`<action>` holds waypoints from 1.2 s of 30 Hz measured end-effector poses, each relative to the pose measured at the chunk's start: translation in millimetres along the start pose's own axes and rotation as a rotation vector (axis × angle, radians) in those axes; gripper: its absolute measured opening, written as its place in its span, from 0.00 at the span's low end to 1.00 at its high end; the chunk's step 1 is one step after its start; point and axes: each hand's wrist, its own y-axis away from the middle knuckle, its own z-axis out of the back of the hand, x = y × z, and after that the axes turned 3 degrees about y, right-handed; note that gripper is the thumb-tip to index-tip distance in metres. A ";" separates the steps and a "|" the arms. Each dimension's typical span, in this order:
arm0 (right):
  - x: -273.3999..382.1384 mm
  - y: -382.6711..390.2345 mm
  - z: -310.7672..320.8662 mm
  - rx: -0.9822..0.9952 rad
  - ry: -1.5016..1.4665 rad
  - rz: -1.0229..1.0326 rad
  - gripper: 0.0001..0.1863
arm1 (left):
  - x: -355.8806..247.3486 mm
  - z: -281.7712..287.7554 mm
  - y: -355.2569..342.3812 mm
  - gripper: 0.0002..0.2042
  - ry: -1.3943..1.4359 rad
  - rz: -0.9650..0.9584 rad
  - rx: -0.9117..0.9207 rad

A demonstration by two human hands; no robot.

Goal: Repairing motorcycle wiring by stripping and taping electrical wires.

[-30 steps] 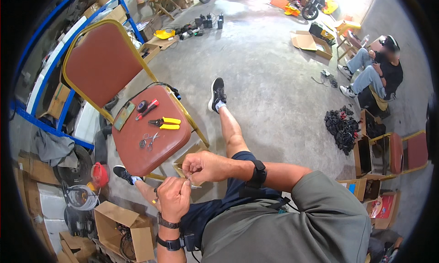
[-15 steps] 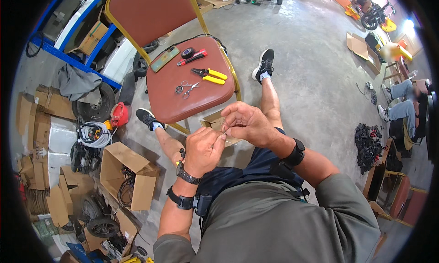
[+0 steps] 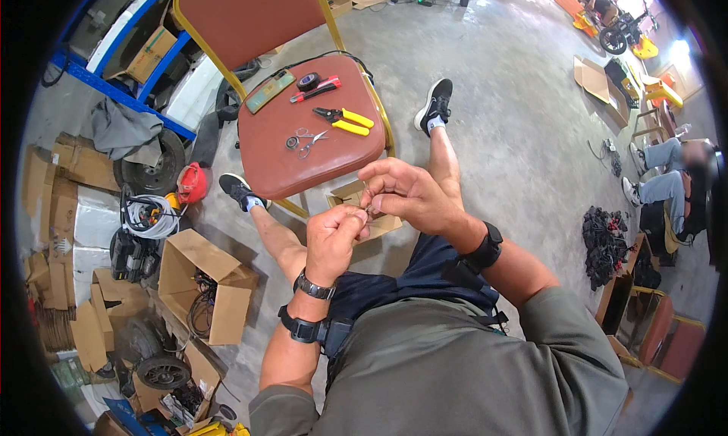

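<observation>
My left hand [image 3: 331, 243] and my right hand [image 3: 415, 201] meet fingertip to fingertip in front of the chair seat. Both pinch at something thin, like a fine strand, too small to name. Just ahead stands a chair with a brown padded seat [image 3: 265, 170] and gold frame. On it lie wire strippers [image 3: 350, 121] with yellow handles, small scissors [image 3: 309, 140], a small dark ring-shaped roll [image 3: 292, 142], a red and black utility knife [image 3: 318, 89], a roll of black tape [image 3: 309, 81] and a flat greenish case [image 3: 271, 92].
An open cardboard box [image 3: 388, 225] sits on the floor beneath my hands. To my left are a box of cables [image 3: 231, 307], a coiled white hose [image 3: 148, 218], a wheel [image 3: 155, 167] and blue shelving [image 3: 95, 79]. A seated person [image 3: 663, 159] and a black cable heap [image 3: 603, 235] are on the right.
My fingertips have drawn closer together, and the right fingers curl in more. The whole view has shifted slightly; the tools on the seat lie as before.
</observation>
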 end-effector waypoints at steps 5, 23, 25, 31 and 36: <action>4.5 -2.5 6.2 0.054 -0.091 -0.161 0.17 | -13.0 -3.3 -1.1 0.06 -0.448 -0.285 0.099; 32.7 -8.2 28.5 0.465 0.160 -0.291 0.10 | -45.1 -6.3 -5.0 0.04 -0.645 -0.526 0.232; 33.2 -7.7 27.2 0.455 0.175 -0.300 0.11 | -43.7 -3.8 -4.7 0.04 -0.627 -0.505 0.238; 60.5 -2.8 14.4 0.427 0.544 -0.191 0.09 | -45.5 4.4 -3.1 0.08 -0.473 -0.230 0.289; 67.6 1.8 7.7 0.381 0.827 0.023 0.09 | -40.9 2.7 -3.9 0.10 -0.122 0.033 0.236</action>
